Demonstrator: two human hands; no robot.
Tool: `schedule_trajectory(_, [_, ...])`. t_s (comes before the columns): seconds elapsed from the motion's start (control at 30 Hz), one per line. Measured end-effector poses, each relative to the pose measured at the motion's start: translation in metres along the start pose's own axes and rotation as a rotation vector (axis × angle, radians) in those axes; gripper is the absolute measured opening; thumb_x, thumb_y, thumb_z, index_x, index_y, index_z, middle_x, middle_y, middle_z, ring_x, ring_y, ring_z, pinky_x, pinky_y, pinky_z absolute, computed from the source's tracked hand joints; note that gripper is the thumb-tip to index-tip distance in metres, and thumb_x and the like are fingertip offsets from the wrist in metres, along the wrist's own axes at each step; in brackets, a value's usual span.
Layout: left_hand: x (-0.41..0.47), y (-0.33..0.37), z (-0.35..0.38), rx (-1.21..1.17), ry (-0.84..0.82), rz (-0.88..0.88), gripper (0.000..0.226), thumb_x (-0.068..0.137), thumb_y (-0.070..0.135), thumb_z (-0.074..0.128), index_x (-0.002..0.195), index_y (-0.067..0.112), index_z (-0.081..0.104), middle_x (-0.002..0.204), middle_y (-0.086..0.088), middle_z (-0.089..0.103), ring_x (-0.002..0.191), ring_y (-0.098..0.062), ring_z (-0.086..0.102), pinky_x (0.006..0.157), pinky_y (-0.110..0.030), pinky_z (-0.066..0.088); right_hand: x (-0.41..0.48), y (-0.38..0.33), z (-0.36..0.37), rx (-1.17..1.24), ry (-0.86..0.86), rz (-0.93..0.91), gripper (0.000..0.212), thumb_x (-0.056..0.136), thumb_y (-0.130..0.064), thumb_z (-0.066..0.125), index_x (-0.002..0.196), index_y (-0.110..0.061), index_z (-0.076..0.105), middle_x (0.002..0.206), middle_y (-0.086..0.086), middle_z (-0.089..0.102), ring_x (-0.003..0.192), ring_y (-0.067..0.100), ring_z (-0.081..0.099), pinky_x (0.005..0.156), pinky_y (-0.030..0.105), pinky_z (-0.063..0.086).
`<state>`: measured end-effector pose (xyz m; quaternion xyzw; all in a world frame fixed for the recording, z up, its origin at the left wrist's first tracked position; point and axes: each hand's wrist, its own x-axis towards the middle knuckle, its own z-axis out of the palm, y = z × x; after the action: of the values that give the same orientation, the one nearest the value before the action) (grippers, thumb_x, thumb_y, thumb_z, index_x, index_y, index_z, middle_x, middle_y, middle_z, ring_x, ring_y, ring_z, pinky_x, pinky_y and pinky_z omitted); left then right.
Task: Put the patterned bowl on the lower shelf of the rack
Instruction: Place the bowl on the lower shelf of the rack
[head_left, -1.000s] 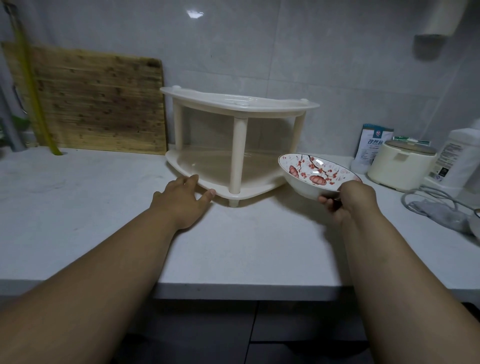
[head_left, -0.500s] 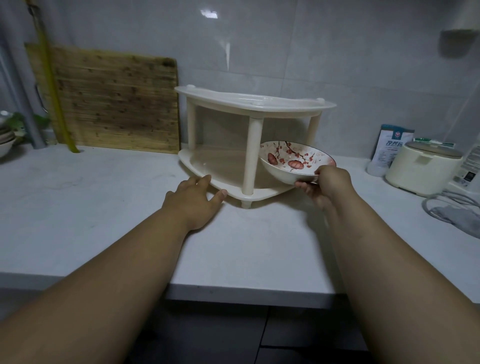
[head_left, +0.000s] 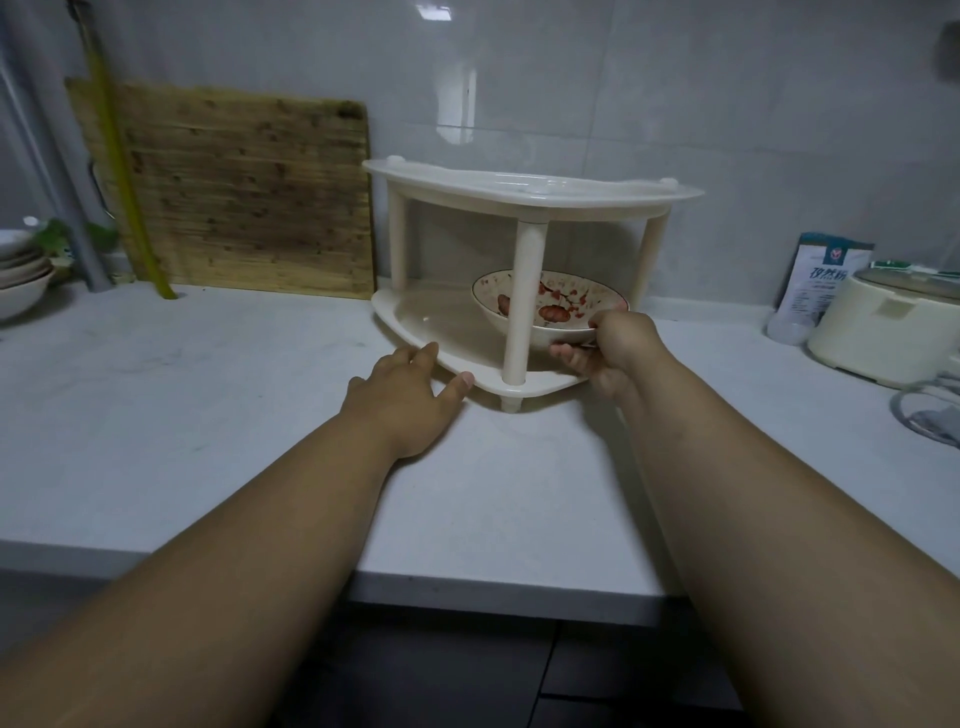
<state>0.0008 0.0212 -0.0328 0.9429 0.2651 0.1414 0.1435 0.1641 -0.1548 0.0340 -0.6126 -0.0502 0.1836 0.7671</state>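
Note:
A cream two-tier corner rack (head_left: 524, 189) stands on the white counter against the tiled wall. The patterned bowl (head_left: 563, 306), white with red blossoms inside, is tilted within the lower shelf (head_left: 431, 322), partly behind the rack's front post (head_left: 522, 306). My right hand (head_left: 608, 348) grips the bowl's near rim from the right, fingers under its base. My left hand (head_left: 410, 395) lies flat on the counter, its fingertips touching the lower shelf's front edge, and holds nothing.
A wooden cutting board (head_left: 244, 192) leans on the wall left of the rack. Stacked bowls (head_left: 21, 270) sit at the far left. On the right are a cream rice cooker (head_left: 888, 327), a white packet (head_left: 826, 270) and a coiled cable (head_left: 930, 415).
My right hand has carried the bowl leftward from beside the rack into the lower shelf, behind the front post. My left hand has stayed at the shelf's edge.

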Motion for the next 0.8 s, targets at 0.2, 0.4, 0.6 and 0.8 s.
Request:
schedule_trajectory(0.2, [0.000, 0.000, 0.000, 0.000, 0.003, 0.005, 0.087, 0.097, 0.079, 0.025, 0.168, 0.029, 0.022, 0.175, -0.003, 0.024, 0.159, -0.023, 0.017, 0.120, -0.058, 0.022, 0.003, 0.005, 0.017, 0.010, -0.035, 0.033, 0.026, 0.100, 0.002, 0.028, 0.089, -0.008, 0.050, 0.086, 0.021, 0.069, 0.065, 0.034, 0.071, 0.054, 0.030, 0.061])
schedule_trajectory(0.4, [0.000, -0.001, 0.000, -0.005, 0.002, 0.008, 0.086, 0.098, 0.079, 0.025, 0.168, 0.029, 0.023, 0.175, -0.003, 0.024, 0.159, -0.023, 0.017, 0.120, -0.058, 0.023, 0.011, 0.010, 0.025, -0.053, -0.069, 0.021, 0.026, 0.103, 0.003, 0.033, 0.089, -0.006, 0.053, 0.089, 0.014, 0.066, 0.065, 0.027, 0.075, 0.065, 0.038, 0.064])
schedule_trajectory(0.6, [0.000, 0.001, 0.000, -0.006, 0.004, 0.006, 0.086, 0.098, 0.079, 0.025, 0.168, 0.028, 0.023, 0.175, -0.004, 0.025, 0.159, -0.025, 0.018, 0.119, -0.059, 0.023, 0.019, 0.014, 0.021, -0.002, -0.110, 0.047, 0.015, 0.108, -0.002, 0.041, 0.104, 0.004, 0.055, 0.122, 0.024, 0.066, 0.107, 0.036, 0.071, 0.065, 0.038, 0.066])
schedule_trajectory(0.8, [-0.001, 0.002, -0.001, -0.008, -0.003, 0.003, 0.086, 0.098, 0.078, 0.025, 0.168, 0.028, 0.023, 0.175, -0.003, 0.024, 0.159, -0.024, 0.018, 0.120, -0.059, 0.023, 0.027, 0.021, 0.022, -0.210, -0.073, 0.007, 0.012, 0.105, -0.010, 0.057, 0.101, -0.002, 0.065, 0.117, 0.020, 0.073, 0.078, 0.028, 0.079, 0.085, 0.041, 0.064])
